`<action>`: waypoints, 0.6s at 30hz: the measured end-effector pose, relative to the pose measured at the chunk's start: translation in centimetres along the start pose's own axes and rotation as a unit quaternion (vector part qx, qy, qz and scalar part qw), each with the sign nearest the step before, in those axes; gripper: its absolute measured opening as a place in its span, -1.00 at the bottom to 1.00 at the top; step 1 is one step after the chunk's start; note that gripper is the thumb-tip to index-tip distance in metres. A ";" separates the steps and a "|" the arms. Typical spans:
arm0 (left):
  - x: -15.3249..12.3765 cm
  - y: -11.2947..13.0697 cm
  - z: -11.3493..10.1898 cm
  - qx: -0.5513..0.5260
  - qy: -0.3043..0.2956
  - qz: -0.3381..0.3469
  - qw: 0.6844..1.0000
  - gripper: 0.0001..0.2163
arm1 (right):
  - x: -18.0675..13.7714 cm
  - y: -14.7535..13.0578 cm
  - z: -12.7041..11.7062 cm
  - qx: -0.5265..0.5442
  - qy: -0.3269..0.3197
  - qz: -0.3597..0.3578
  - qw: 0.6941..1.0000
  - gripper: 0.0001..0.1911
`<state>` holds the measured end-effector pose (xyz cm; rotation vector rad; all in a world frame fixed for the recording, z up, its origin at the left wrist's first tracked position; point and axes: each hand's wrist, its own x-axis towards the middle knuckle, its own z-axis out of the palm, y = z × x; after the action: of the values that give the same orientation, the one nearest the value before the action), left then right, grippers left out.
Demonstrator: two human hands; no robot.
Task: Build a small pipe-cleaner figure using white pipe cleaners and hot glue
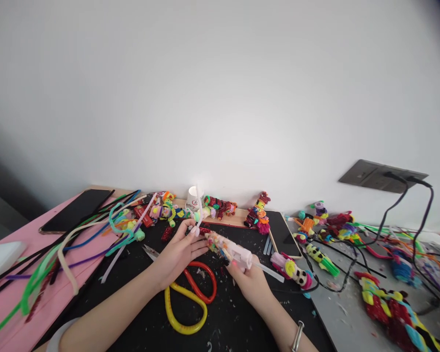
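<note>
My right hand [252, 284] grips a glue gun [230, 250] covered in coloured specks, its nozzle pointing left and a clear glue stick jutting out behind. My left hand [179, 252] pinches the lower end of a white pipe cleaner [198, 208] that stands upright, right at the gun's tip. Both hands hover over a black mat [234, 318]. Below them lie scissors [192, 300] with one red and one yellow handle loop.
Loose pipe cleaners [77, 239] in many colours spread across the pink surface at left, beside a black phone [77, 209]. Finished pipe-cleaner figures [257, 212] line the wall and fill the right side. A white cup [194, 198], a tablet [284, 234], cables and a wall socket [383, 175] lie beyond.
</note>
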<state>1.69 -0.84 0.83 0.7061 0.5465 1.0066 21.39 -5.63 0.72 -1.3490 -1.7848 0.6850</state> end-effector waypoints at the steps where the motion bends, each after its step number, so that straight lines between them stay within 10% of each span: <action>1: 0.0 0.1 0.0 0.001 0.006 -0.003 1.000 -0.76 | 0.1 0.0 -0.2 -0.014 0.018 0.000 1.000 -0.81; 11: -0.2 -0.4 0.1 0.239 -0.005 0.084 0.967 -0.82 | 0.6 1.7 -0.8 -0.304 0.116 0.050 0.944 -0.60; 18: -1.6 0.2 1.3 0.467 -0.120 0.102 0.870 -0.90 | 0.1 -0.6 -1.0 0.031 0.088 -0.076 0.993 -0.66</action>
<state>1.77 -2.58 2.04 1.7615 0.7471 0.7896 21.94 -5.78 1.78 -1.1801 -1.6916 0.5187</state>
